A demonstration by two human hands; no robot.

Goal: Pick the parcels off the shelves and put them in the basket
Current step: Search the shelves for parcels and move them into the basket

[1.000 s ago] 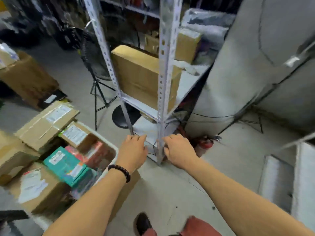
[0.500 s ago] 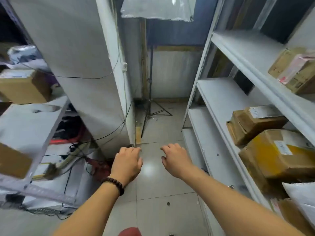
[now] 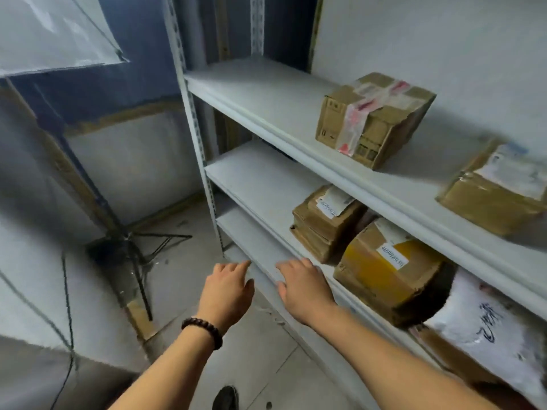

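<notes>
Cool, dim, bluish light fills the storeroom aisle, soft and even across the white shelves (image 3: 266, 93). The taped box (image 3: 373, 119) on the upper level throws a faint, diffuse shadow to its right. A far deeper pool of black sits beside the yellow parcel (image 3: 384, 273) one level down. The left hand (image 3: 228, 288) and right hand (image 3: 305, 288) are evenly lit and fairly sharp. The wall (image 3: 29, 232) at the left edge is smeared and soft, and the parcel (image 3: 497, 190) at the right edge is blurred. The wide lens bows the shelf post (image 3: 201, 161). A small gleam marks the floor tiles (image 3: 183, 279) by the stand (image 3: 133, 241).
</notes>
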